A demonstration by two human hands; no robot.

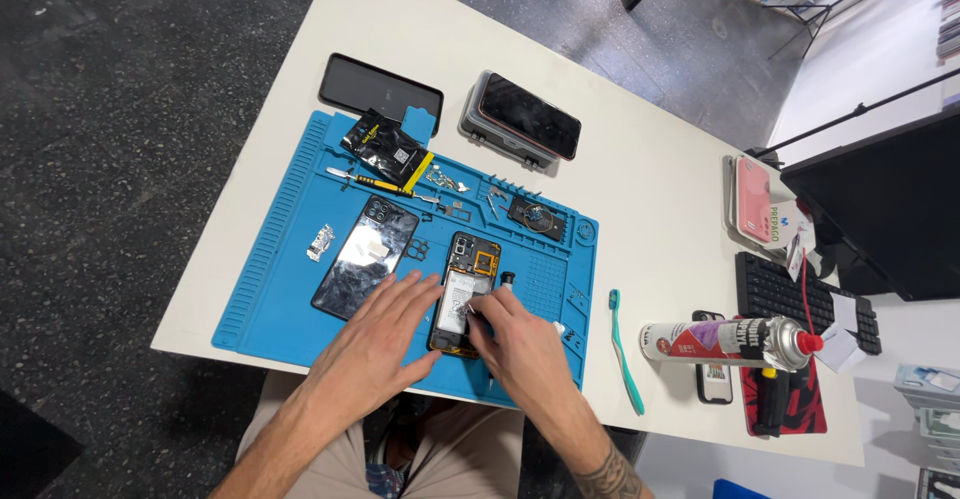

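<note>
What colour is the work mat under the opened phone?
Blue; the work mat shows best in the head view, under the opened phone.

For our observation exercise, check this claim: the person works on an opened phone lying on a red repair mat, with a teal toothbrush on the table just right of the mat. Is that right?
Not quite. The repair mat is blue, not red, as the head view shows. The rest holds: both hands, left hand and right hand, are on the opened phone lying on it, and the teal toothbrush lies on the table just right of the mat.

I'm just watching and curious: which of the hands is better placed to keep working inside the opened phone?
Probably the right hand: its fingertips sit on the opened phone interior, pinching something small. The left hand lies flat beside it, steadying.
</note>
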